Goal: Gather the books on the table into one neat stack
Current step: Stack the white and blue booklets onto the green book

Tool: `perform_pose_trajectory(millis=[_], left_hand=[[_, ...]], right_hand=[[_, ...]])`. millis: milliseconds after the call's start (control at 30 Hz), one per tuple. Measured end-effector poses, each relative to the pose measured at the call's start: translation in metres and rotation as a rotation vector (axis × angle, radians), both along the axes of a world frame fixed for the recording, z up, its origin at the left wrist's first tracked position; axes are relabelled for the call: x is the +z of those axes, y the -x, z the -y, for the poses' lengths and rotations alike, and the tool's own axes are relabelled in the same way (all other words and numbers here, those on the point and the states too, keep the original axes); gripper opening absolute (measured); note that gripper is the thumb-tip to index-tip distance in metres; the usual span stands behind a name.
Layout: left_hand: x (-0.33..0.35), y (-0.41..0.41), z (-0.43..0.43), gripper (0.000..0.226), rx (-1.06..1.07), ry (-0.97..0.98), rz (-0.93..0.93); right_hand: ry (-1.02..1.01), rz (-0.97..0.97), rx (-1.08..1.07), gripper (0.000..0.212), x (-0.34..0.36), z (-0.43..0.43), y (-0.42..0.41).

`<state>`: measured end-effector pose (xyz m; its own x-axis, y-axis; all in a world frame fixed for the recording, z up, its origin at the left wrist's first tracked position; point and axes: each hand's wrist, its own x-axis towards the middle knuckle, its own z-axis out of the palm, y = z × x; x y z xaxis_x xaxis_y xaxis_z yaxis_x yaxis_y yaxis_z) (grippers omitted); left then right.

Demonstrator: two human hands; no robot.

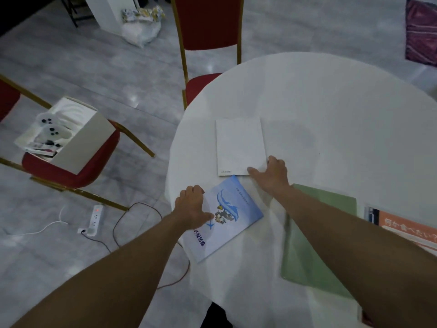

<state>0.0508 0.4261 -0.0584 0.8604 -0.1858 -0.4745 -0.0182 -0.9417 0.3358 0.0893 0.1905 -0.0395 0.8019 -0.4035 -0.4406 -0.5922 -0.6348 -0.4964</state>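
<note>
Several books lie apart on a round table with a white cloth [331,110]. A white book [240,144] lies flat near the middle-left; my right hand [270,174] rests on its near right corner, fingers spread. A light blue book with a whale picture [233,221] sits tilted at the table's left edge; my left hand [192,207] grips its left edge, thumb on the cover. A green book [314,252] lies under my right forearm. An orange book [409,230] shows at the right edge.
A red chair with a gold frame [208,43] stands behind the table. Another red chair [71,166] at left carries an open white box of controllers [63,133]. A power strip [94,218] and cables lie on the grey floor.
</note>
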Motion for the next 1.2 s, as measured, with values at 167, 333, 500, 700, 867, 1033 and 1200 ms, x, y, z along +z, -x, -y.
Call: perform_pose_trajectory(millis=[167,333,500,700,867,1033,1200], left_hand=[[-0.004,0.000,-0.011,0.067,0.005,0.025,-0.004],[-0.008,0.000,-0.014,0.065,-0.003,0.078,-0.027],[-0.007,0.005,-0.014,0.055,-0.035,0.135,-0.015],[0.008,0.002,-0.013,0.027,0.050,0.252,-0.170],[0.025,0.005,0.001,0.032,0.205,0.506,-0.253],[0.044,-0.003,0.032,0.040,0.401,0.698,-0.174],[0.058,-0.012,0.069,0.036,0.535,0.787,-0.098]], right_hand=[[0.008,-0.090,-0.180,0.082,-0.009,-0.025,-0.024],[-0.158,-0.182,-0.235,0.074,-0.012,-0.020,-0.038],[-0.425,-0.057,-0.296,0.068,-0.006,-0.009,-0.033],[-0.570,0.147,-0.431,0.045,0.024,0.028,0.000],[-0.470,0.207,-0.585,0.050,0.040,0.084,0.062],[-0.375,0.169,-0.684,0.043,0.038,0.118,0.138],[-0.249,0.082,-0.629,0.046,0.019,0.120,0.204]])
